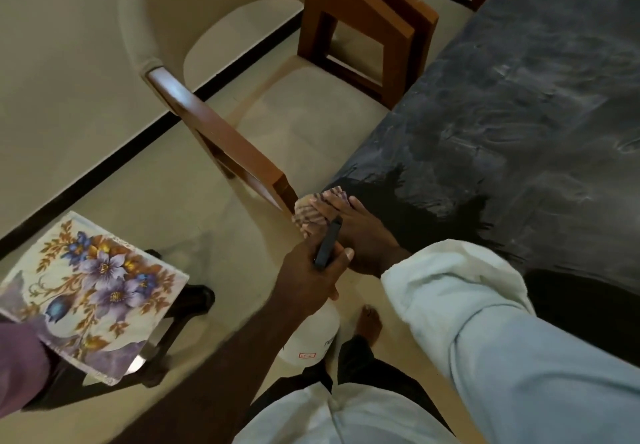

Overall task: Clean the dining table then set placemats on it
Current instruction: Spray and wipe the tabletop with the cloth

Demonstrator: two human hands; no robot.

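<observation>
Grips striped cloth [306, 208] in right hand [362, 237] at surface's [519, 114] seven o'clock corner, clasps spray bottle [311, 336] in left hand [304, 270].

left hand [311, 270], right hand [360, 235]: 2 | cloth [310, 208]: 1 | spray bottle [311, 336]: 1 | table [519, 97]: 1 | floral placemat [93, 287]: 1 | chairs [311, 114]: 2

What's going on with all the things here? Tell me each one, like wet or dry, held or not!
Table: wet dark patch at the near corner, smeary streaks elsewhere, no placemat on it.
Cloth: bunched up, gripped by the right hand at the table's corner.
Spray bottle: gripped by the left hand, beside the table.
Flowery placemat: lying on a dark stool, untouched.
Chair: standing beside the table, untouched.
</observation>
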